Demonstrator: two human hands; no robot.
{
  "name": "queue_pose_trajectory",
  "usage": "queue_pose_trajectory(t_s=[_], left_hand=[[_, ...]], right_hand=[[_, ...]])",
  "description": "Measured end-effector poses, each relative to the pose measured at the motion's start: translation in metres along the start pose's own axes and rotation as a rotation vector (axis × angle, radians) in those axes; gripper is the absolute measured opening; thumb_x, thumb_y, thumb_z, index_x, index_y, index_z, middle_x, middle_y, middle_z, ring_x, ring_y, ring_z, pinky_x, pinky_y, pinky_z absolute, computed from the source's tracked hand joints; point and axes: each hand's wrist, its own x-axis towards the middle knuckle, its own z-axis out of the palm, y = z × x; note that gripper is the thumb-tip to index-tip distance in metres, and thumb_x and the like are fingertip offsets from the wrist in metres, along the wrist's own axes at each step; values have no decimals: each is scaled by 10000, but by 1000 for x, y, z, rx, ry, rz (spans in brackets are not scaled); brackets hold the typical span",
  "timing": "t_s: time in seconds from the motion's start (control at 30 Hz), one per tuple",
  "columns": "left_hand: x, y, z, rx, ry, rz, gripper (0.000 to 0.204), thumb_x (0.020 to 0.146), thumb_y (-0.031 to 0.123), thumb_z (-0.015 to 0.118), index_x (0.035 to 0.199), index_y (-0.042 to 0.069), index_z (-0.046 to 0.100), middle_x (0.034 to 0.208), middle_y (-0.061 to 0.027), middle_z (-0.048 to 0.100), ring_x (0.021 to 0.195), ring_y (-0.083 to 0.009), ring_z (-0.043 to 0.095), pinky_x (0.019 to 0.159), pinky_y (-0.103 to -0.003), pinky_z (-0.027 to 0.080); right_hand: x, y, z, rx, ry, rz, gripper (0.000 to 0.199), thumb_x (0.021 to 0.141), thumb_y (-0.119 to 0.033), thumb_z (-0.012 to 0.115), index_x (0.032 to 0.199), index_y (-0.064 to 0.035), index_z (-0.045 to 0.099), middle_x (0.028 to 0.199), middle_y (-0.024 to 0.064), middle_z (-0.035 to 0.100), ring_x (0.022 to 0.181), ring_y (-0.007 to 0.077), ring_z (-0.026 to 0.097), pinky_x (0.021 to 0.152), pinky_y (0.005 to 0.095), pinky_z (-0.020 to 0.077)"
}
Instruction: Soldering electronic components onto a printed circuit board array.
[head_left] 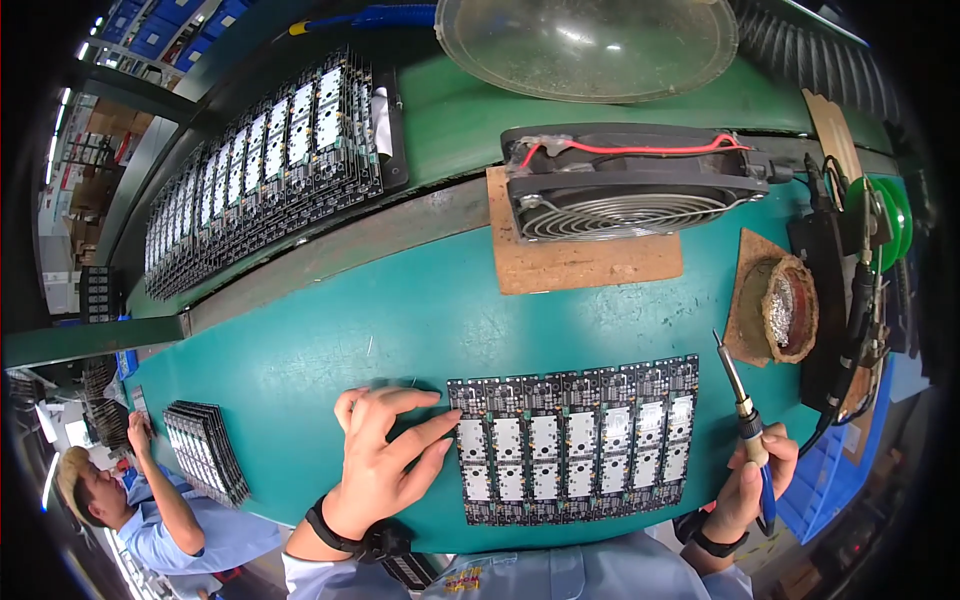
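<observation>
A black circuit board panel (pixel 575 445) with rows of white rectangles lies flat on the green mat in front of me. My left hand (pixel 385 462) is at its left edge, fingers spread apart and a fingertip at the panel's upper left side. To the right of the panel, my right hand (pixel 755 480) is closed around a soldering iron (pixel 748 420). The iron has a cream and blue handle, and its metal tip points up and away from me, clear of the panel.
A fan (pixel 630 185) stands on a wooden board behind the panel. A bowl-like holder (pixel 790 310) with silvery bits sits at the right, near a green reel (pixel 890 225). Stacked panels (pixel 270 165) fill the far left shelf; another stack (pixel 205 450) lies near a co-worker (pixel 150 510).
</observation>
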Motion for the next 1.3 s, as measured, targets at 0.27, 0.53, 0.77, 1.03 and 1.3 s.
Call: queue_pose_trajectory(t_s=[0.27, 0.53, 0.77, 1.03, 1.3], left_hand=[[-1, -3, 2, -13, 92, 39, 264, 696, 40, 710, 950, 111, 711, 1018, -44, 621, 927, -230, 558, 873, -390, 342], [-3, -7, 5, 5, 265, -77, 144, 752, -38, 638, 873, 36, 664, 907, -87, 627, 860, -253, 546, 809, -363, 392], [-1, -4, 9, 50, 338, -83, 113, 775, -48, 615, 861, 21, 644, 896, -94, 620, 849, -257, 539, 808, -349, 394], [-3, -7, 11, 80, 417, -87, 98, 794, -44, 604, 861, 16, 640, 885, -106, 618, 832, -254, 553, 789, -347, 417], [-2, -8, 16, 46, 436, -69, 80, 814, -50, 590, 861, -1, 631, 878, -120, 608, 830, -267, 572, 736, -342, 465]], right_hand=[[4, -6, 2, 64, -20, -6, 403, 816, -316, 716, 1020, -22, 530, 800, 76, 518, 631, 127, 492, 539, 218, 381], [7, -5, 2, 180, -79, 6, 324, 829, -196, 703, 1043, -7, 549, 854, 83, 540, 680, 131, 541, 574, 223, 425], [9, -6, 1, 225, -61, 32, 337, 825, -220, 713, 1043, -11, 562, 865, 76, 537, 686, 120, 546, 558, 210, 419], [8, -4, 0, 268, -77, 17, 319, 825, -188, 716, 1041, -3, 571, 882, 80, 560, 722, 121, 572, 584, 213, 445], [8, -2, -1, 273, -115, -7, 304, 834, -172, 703, 1046, 1, 570, 888, 81, 565, 730, 121, 574, 606, 214, 452]])
